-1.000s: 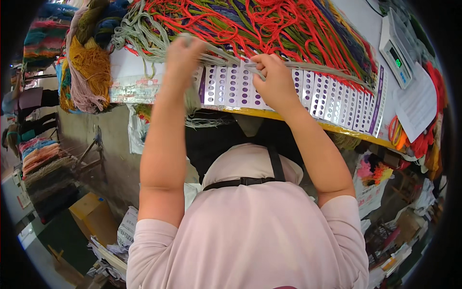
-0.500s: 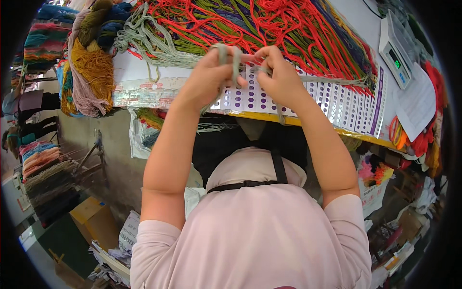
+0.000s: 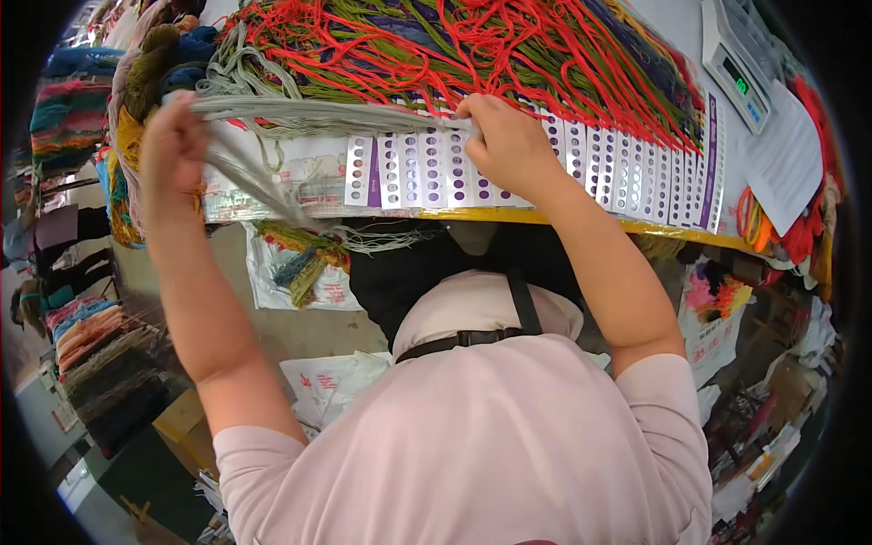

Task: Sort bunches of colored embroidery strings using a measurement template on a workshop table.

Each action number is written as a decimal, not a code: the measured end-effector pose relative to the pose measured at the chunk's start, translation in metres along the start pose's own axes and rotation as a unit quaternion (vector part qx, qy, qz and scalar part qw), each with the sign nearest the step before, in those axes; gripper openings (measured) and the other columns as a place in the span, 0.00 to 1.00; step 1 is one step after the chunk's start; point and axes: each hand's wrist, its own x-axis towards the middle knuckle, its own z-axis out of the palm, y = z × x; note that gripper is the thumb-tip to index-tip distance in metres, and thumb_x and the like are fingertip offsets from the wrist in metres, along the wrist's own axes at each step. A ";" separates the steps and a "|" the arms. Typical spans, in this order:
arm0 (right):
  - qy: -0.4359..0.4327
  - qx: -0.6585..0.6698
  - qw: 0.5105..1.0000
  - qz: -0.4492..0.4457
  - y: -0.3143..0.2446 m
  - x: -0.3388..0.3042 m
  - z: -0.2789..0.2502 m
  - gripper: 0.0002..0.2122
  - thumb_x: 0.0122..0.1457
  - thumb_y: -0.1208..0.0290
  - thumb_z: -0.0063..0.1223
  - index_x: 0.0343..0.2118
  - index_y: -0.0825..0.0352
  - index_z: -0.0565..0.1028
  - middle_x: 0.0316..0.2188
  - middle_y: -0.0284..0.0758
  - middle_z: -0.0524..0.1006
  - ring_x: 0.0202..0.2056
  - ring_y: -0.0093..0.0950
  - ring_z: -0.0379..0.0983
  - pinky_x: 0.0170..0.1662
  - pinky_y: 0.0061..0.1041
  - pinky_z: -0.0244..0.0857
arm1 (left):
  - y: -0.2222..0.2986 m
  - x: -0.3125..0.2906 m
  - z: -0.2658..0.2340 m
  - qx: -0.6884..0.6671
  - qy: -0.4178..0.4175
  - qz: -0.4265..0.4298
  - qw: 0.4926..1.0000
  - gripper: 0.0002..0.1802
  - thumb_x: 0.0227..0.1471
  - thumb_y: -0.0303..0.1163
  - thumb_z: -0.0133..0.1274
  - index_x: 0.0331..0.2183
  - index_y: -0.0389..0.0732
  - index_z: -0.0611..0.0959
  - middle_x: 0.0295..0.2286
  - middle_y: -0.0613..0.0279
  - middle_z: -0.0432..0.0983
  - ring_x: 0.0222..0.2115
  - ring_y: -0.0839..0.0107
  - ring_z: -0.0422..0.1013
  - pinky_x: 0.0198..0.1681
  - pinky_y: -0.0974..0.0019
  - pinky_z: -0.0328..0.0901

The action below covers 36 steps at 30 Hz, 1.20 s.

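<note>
A bundle of pale grey-green thread (image 3: 336,114) is stretched across the table's front between my hands. At the far left, my left hand (image 3: 174,150) is closed on it, its fingers smeared by motion; a loose length slants from it toward the table edge. My right hand (image 3: 505,145) pinches the other end over the white cards (image 3: 431,173), which carry rows of round holes. Beyond both hands lie layered red, green and dark blue threads (image 3: 436,54). More grey-green thread (image 3: 245,64) lies loosely at their left end.
On the right stand a digital scale (image 3: 736,68) and a paper sheet (image 3: 786,150). Hanks of coloured yarn (image 3: 150,68) hang over the table's left end. A yellow strip (image 3: 490,215) runs along the front edge. Plastic bags (image 3: 327,377) lie below.
My left hand has swung far left, drawing the thread, looped around its fingers before, out straight. My right hand has shifted slightly left and down.
</note>
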 end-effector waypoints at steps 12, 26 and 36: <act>0.121 0.222 0.967 0.032 -0.024 -0.017 -0.003 0.07 0.51 0.75 0.51 0.35 0.67 0.74 0.24 0.32 0.73 0.22 0.20 0.68 0.28 0.21 0.63 | -0.019 -0.054 0.086 -0.011 -0.114 -0.003 0.993 0.17 0.53 0.30 0.49 0.43 0.29 0.73 0.23 0.73 0.62 0.18 0.87 0.53 0.16 0.81 0.48; -0.041 0.568 0.818 0.088 -0.096 -0.054 -0.031 0.04 0.55 0.76 0.51 0.29 0.70 0.74 0.26 0.29 0.74 0.27 0.15 0.66 0.29 0.16 0.60 | -0.071 -0.137 0.158 -0.239 -0.264 -0.166 0.919 0.27 0.59 0.38 0.33 0.53 0.27 0.66 0.48 0.51 0.68 0.49 0.64 0.66 0.53 0.61 0.59; -0.044 0.617 0.780 0.095 -0.094 -0.056 -0.027 0.07 0.57 0.75 0.48 0.37 0.72 0.70 0.24 0.29 0.73 0.26 0.13 0.67 0.30 0.14 0.60 | -0.074 -0.138 0.150 -0.144 -0.257 -0.081 0.952 0.26 0.60 0.39 0.35 0.50 0.27 0.69 0.43 0.52 0.72 0.42 0.66 0.70 0.45 0.63 0.65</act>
